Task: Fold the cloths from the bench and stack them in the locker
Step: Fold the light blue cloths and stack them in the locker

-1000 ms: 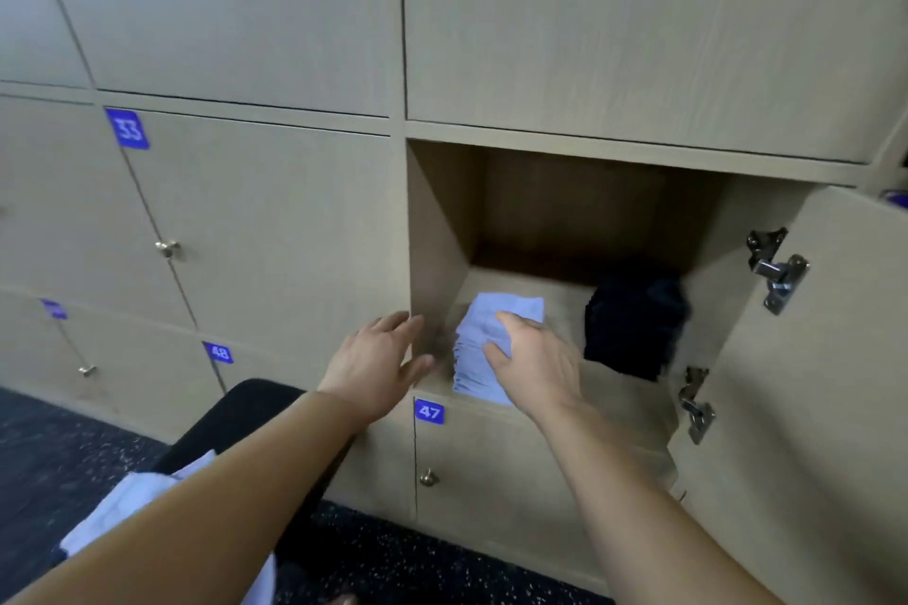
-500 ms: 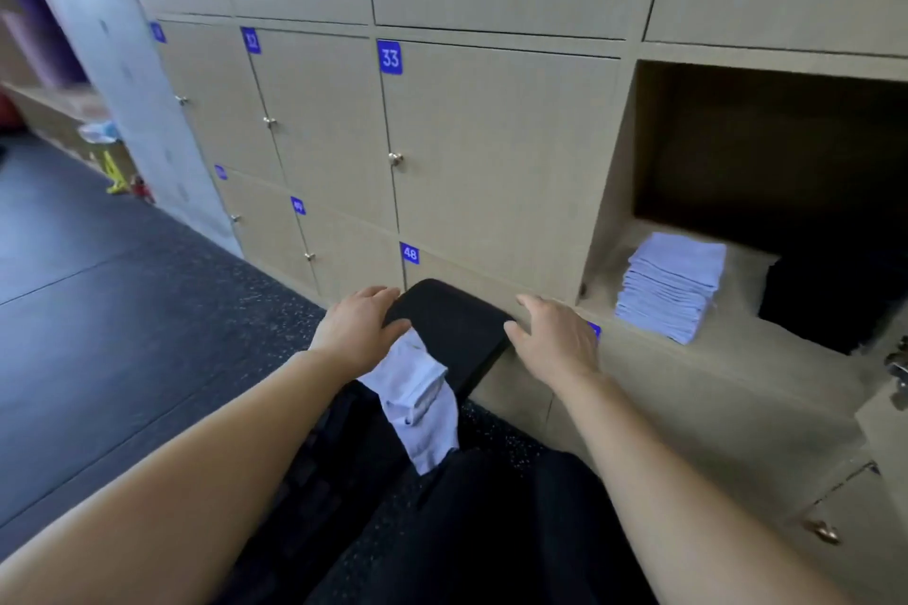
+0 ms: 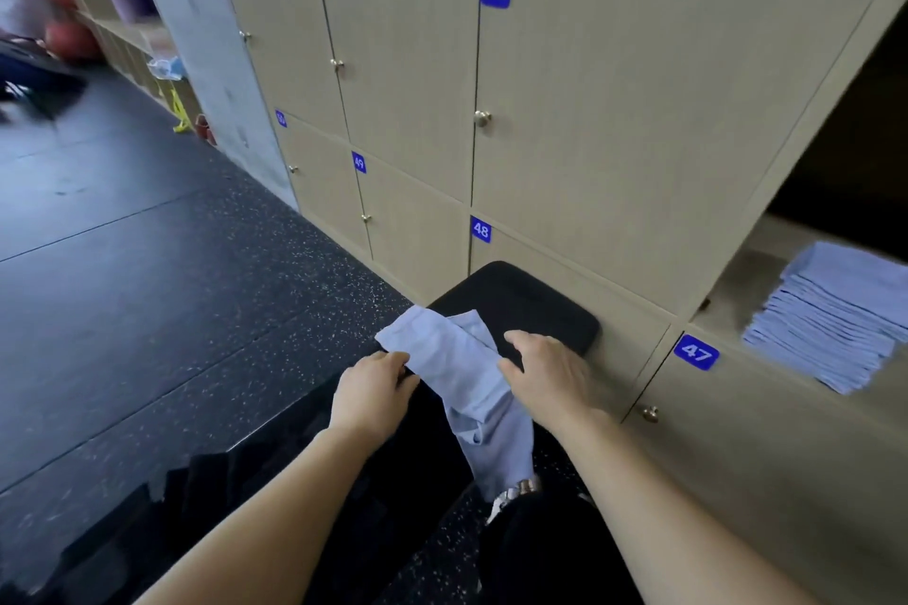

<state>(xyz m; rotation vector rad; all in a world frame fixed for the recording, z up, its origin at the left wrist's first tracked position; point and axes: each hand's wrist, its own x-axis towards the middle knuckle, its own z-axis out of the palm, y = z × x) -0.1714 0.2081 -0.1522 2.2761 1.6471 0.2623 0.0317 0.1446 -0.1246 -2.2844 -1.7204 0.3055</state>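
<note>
A crumpled light blue cloth point(image 3: 462, 373) lies over the near end of the black padded bench point(image 3: 530, 305) and hangs down toward me. My left hand point(image 3: 373, 388) pinches the cloth's left edge with curled fingers. My right hand point(image 3: 545, 373) rests on the bench with straight fingers, and its thumb touches the cloth's right edge. At the right, the open locker point(image 3: 737, 280) holds a neat stack of folded light blue cloths point(image 3: 830, 314) on its floor.
Closed beige locker doors numbered 33 point(image 3: 638, 103), 48 and 47 point(image 3: 737, 432) stand behind and beside the bench, with small round knobs. Dark speckled floor point(image 3: 172, 285) stretches to the left. My dark-clad legs fill the bottom. Someone stands far off at the upper left.
My hands left the stack in the locker and came down to the bench. My view swung left, and both hands now sit on either side of the loose cloth.
</note>
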